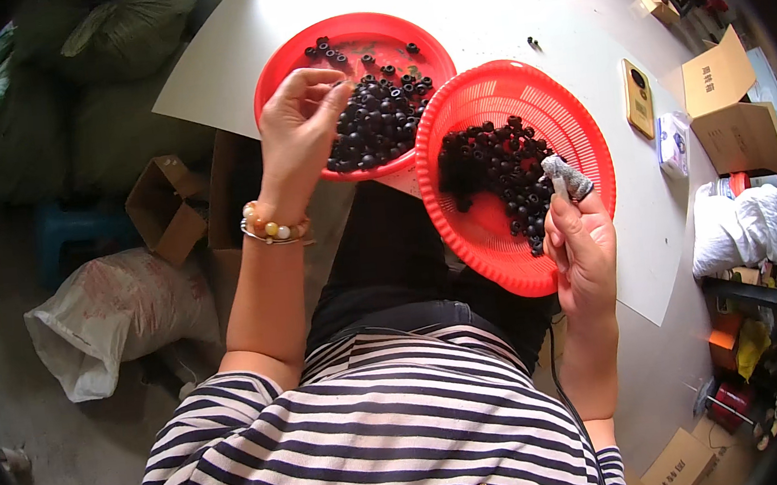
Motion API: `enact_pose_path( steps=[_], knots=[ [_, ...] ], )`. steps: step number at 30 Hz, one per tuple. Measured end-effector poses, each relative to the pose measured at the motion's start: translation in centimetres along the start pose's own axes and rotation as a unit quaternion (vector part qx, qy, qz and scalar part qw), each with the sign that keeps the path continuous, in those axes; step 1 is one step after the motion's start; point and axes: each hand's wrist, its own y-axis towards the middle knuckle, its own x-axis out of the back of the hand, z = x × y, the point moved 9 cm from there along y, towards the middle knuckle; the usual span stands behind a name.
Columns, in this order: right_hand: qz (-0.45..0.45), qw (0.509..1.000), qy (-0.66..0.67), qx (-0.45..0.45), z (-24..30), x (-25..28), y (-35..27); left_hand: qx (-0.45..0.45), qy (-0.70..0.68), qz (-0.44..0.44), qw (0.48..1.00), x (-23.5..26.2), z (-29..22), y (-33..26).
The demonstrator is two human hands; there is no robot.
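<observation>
My left hand [295, 130], with a beaded bracelet [275, 228] at its wrist, is raised over a shallow red tray [349, 24]. Its thumb and index finger are pinched together; anything between them is too small to tell. Many small round black pieces [377, 127], some with visible holes, lie in the tray. By the near right rim of a red slotted basket [583, 130] is my right hand [585, 242], fingers closed. A grey wrapping [567, 174] with a black band shows at its fingertips; what the fingers hold is unclear. More black pieces [508, 170] fill part of the tilted basket.
Both red containers rest at the edge of a white table [637, 247]. A phone in a yellow case [638, 99], a tissue pack [674, 145] and an open cardboard box [733, 106] are at the right. A white sack [124, 310] lies on the floor at the left.
</observation>
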Motion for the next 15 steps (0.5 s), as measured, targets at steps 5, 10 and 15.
enact_pose_path(
  steps=[5,10,15],
  knots=[
    [-0.022,1.0,-0.008,0.01,0.5,0.4,-0.3,0.0,-0.003,-0.008,1.0,-0.2,-0.1,-0.1],
    [-0.03,0.999,-0.007,0.026,0.6,1.0,-0.4,-0.098,0.028,0.08,0.992,-5.7,-4.1,-2.3],
    [-0.057,0.995,-0.051,0.058,1.4,1.1,-0.8,-0.323,0.187,0.318,0.871,-13.5,-7.3,-7.5]
  ],
)
